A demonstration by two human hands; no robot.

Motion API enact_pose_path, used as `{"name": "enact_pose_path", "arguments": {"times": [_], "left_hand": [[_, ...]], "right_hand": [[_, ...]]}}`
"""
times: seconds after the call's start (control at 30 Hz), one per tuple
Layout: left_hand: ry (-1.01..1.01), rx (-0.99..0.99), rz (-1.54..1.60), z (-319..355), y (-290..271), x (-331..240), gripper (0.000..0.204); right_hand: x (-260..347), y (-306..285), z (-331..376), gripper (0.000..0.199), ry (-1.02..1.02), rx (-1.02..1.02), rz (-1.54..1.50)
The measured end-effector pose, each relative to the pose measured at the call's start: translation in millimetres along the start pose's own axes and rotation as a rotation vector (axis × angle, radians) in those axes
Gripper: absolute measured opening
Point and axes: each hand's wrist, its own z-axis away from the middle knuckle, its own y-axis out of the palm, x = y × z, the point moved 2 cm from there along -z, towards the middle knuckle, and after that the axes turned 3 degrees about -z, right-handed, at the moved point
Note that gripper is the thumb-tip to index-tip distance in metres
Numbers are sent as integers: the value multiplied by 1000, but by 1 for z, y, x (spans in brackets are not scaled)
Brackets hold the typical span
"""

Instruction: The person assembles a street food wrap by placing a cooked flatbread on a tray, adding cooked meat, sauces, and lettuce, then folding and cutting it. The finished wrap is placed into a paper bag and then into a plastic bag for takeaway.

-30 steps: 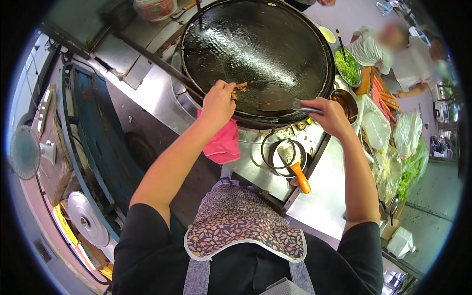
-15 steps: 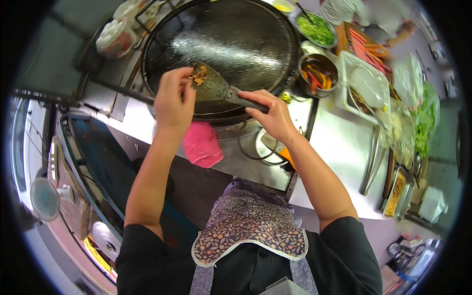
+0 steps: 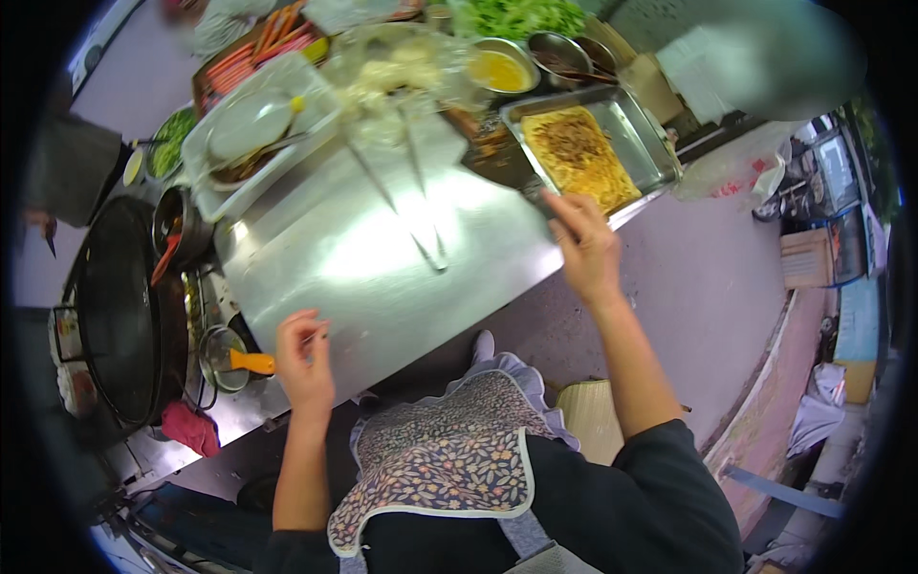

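black griddle (image 3: 120,306) | pink cloth (image 3: 189,428) | greens (image 3: 516,14) | sausages (image 3: 277,43)

I see a stainless steel counter (image 3: 382,277). On it: a metal tray (image 3: 650,143) of yellow fried food at far right, long tongs (image 3: 421,206) mid-counter, a white tray (image 3: 206,158) far left, small bowls (image 3: 499,69) along the far edge.

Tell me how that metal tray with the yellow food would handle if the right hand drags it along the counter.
The metal tray looks rigid, with raised walls, so it would probably slide in one piece. On the smooth steel counter it may skid easily. The flat yellow food sits low, so tipping seems unlikely. The right hand is at its near corner; pulling there could swing it round.
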Motion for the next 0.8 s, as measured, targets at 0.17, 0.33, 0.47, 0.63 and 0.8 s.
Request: {"name": "enact_pose_path", "arguments": {"times": [0.17,0.33,0.47,0.63,0.8], "left_hand": [[152,269,-12,-21,165,-70,13],[235,387,-99,-40,259,-112,20],[331,421,-227,-65,301,-107,21],[294,413,-241,-96,353,-107,20],[477,352,-408,-124,405,-97,31]], "right_hand": [[-122,-46,-17,46,-135,-190,521],[-151,-45,-16,49,-150,-103,511],[-167,-59,-22,52,-66,-120,359],[-175,-55,-21,53,-127,-28,303],[-187,-69,-34,50,-63,54,169]]}}
